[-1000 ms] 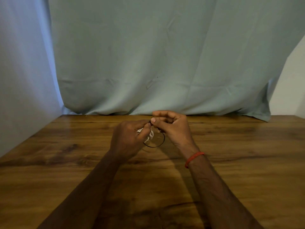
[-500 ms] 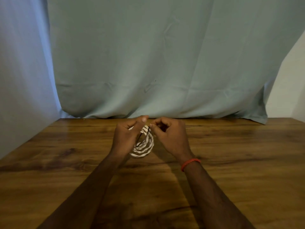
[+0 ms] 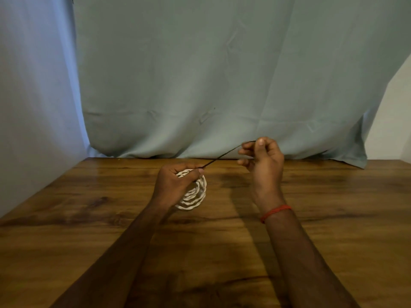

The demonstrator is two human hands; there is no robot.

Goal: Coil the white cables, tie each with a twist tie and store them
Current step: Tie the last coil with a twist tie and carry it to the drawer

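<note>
A coil of white cable, wound in several round loops of twisted strand, is held by the left hand over the middle of the brown wooden table. The fingers of this hand are curled around the upper left part of the coil and the thumb is pressed on it from the front, so the lower loops are seen below the hand. Whether the lowest loop touches the table cannot be told.

A thin dark twist tie is stretched in a straight line between the two hands. Its lower end is caught at the coil, under the left thumb. Its upper end is pinched between the thumb and the index finger of the right hand, which is raised to the right and is further away than the left one. The other fingers of the right hand are loosely bent and nothing is held by them. The two hands are kept well apart.

A red thread bracelet is worn on the right wrist. Behind the table a pale grey-green cloth is hung as a backdrop, and its lower edge reaches the far edge of the table.
</note>
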